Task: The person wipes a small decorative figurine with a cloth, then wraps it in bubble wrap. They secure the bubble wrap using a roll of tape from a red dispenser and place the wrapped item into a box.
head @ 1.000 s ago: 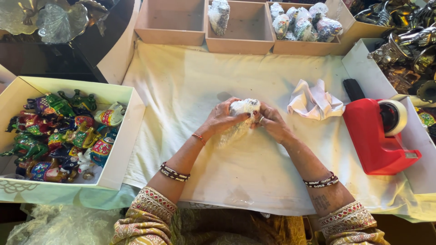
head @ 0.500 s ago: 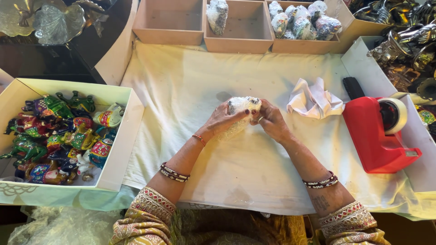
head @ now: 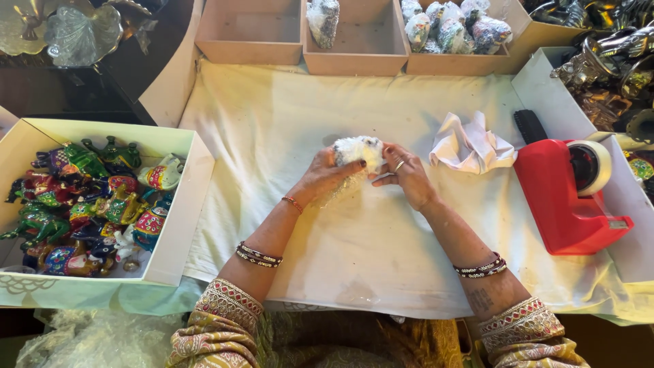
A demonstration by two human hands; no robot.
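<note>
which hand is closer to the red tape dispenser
Right. The right hand sits beside the crumpled white paper, partway toward the red tape dispenser. The left hand is farther off, on the other side of the white wrapped bundle both hands hold.

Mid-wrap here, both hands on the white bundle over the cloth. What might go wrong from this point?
1. The white wrapped bundle is gripped only between the left hand and right hand; the wrap could loosen if either lets go.
2. The red tape dispenser sits off to the right, so reaching for it probably means a one-handed hold.
3. The crumpled white paper lies close by the right hand and could be knocked aside.
</note>
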